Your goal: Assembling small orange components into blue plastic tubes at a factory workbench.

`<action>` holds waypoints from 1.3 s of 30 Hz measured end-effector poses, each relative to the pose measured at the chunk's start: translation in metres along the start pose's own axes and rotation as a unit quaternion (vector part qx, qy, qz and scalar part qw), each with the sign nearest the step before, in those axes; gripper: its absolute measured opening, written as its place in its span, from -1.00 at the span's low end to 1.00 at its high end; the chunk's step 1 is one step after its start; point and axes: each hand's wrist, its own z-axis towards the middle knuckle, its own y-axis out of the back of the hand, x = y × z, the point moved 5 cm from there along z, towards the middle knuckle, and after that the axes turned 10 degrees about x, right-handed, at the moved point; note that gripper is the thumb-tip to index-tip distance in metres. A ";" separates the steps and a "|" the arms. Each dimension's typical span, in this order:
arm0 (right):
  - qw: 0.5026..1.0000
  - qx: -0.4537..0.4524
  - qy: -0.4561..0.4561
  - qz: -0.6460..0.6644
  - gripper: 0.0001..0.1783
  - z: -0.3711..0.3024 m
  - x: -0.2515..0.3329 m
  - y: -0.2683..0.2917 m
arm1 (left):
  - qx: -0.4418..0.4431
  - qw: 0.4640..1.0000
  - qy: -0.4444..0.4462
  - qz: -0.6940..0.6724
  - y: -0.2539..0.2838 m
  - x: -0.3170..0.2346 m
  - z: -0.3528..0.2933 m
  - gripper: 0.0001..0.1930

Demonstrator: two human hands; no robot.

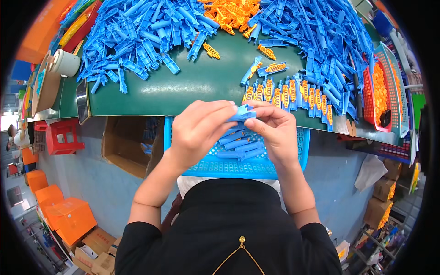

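Note:
Between my two hands, above a light-blue plastic basket point(220, 168), is a blue plastic piece point(243, 112). My left hand point(195, 130) closes on its left end, and the thumb and fingers of my right hand point(277, 130) pinch its right end. Inside the basket lie several finished-looking blue tubes point(238, 145). Just beyond my right hand, a row of blue half-shells with orange inserts point(285, 95) stands along the table edge. Two more half-shells point(273, 68) with orange inserts lie behind that row. Whether the held piece contains an insert is hidden.
Large heaps of blue parts point(137, 34) cover the far side of the green table point(151, 94), with orange inserts point(231, 13) piled between them. A red basket point(378, 96) of orange parts is at right. A phone point(82, 101) and white cup point(65, 63) are at left, above a red stool point(64, 137).

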 end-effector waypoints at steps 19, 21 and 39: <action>0.984 0.092 0.057 -0.139 -0.83 -0.007 0.017 -0.009 | 0.157 0.904 0.218 -0.331 -0.027 0.007 -0.013 -0.74; 0.986 0.096 0.026 -0.132 -0.84 -0.010 0.014 -0.006 | 0.153 0.901 0.217 -0.343 -0.028 0.005 -0.013 -0.75; 0.988 0.062 -0.053 -0.130 -0.87 -0.008 0.025 0.003 | 0.337 0.597 0.317 -0.656 -0.050 0.012 -0.006 -0.50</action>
